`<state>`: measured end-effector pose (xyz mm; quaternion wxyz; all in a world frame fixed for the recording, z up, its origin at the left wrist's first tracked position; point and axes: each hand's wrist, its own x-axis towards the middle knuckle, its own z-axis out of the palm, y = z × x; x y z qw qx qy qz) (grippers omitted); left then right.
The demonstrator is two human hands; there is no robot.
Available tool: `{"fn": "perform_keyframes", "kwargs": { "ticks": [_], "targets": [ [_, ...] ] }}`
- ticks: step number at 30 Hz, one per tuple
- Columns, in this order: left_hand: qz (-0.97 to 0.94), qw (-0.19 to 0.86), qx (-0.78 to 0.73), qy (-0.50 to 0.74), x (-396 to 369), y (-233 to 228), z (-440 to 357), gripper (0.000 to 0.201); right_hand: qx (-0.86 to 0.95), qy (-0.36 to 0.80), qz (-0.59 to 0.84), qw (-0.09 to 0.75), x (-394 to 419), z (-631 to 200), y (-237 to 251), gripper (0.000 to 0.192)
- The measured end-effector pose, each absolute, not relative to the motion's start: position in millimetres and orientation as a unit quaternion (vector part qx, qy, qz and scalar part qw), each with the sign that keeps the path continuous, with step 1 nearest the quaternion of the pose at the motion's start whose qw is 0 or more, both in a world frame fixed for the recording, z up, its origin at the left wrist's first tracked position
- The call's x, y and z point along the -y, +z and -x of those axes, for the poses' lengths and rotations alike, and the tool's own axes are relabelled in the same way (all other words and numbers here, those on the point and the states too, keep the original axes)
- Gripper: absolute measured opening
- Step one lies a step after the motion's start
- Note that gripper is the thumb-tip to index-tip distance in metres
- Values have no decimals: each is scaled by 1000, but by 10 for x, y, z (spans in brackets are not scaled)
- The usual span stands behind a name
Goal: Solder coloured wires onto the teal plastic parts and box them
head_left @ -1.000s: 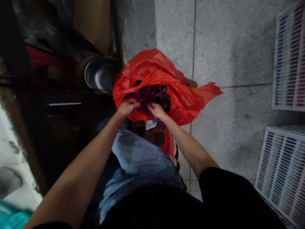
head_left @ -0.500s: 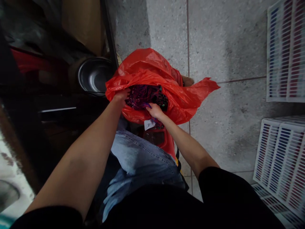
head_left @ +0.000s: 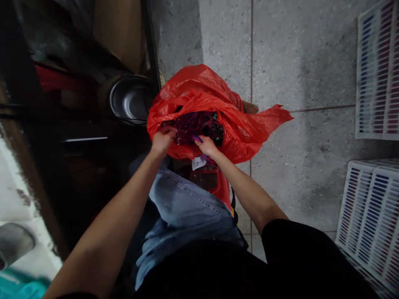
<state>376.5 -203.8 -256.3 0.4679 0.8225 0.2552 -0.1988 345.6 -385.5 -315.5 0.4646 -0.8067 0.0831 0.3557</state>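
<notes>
Floor: grey speckled tiles [head_left: 280,54] fill the top middle and the right of the frame, with thin dark lines between them.
Right side: I see two white slatted crates, one crate [head_left: 378,70] at the upper right edge and another crate [head_left: 370,220] at the lower right edge, both with blue and red showing through the slats.
Left side: it is dark there. I see a round metal bowl [head_left: 131,97] at the upper left, just beside the bag, and a brown cardboard box [head_left: 121,29] above it.
Lap: I see blue jeans [head_left: 183,211] in the lower middle, below the bag.
Bag: a red plastic bag [head_left: 230,112] sits in the middle of the frame, open at the top, with one flap sticking out to the right.
Inside the bag: a bundle of purple wires [head_left: 195,124] with small dark and green parts.
Left hand: my left hand [head_left: 162,140] is at the left edge of the bag's mouth, fingers curled onto the red plastic and touching the wires. I cannot tell which one it grips.
Right hand: my right hand [head_left: 206,145] is at the near edge of the mouth, fingertips pinching a few purple wires.
Tag: a small white paper tag [head_left: 198,162] with writing hangs just below my right hand.
</notes>
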Motion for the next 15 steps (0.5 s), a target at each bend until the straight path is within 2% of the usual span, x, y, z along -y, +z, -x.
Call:
{"fn": "perform_keyframes", "kwargs": {
  "ticks": [6,11,13,15],
  "targets": [
    [-915,295,5,-274,1946,-2330,-3124,11,-87,337,805,480,3835,-3428,-2989,22],
    [-962,184,-16,-203,2101,-2224,-3058,38,-101,321,790,512,3803,-3320,-2825,18],
    [-971,176,11,-164,2186,-2159,-3071,36,-122,310,780,529,3778,-3266,-2774,17],
    [-966,206,45,-146,2277,-2122,-3063,26,-142,300,764,553,3747,-3208,-2726,18]
  ]
}}
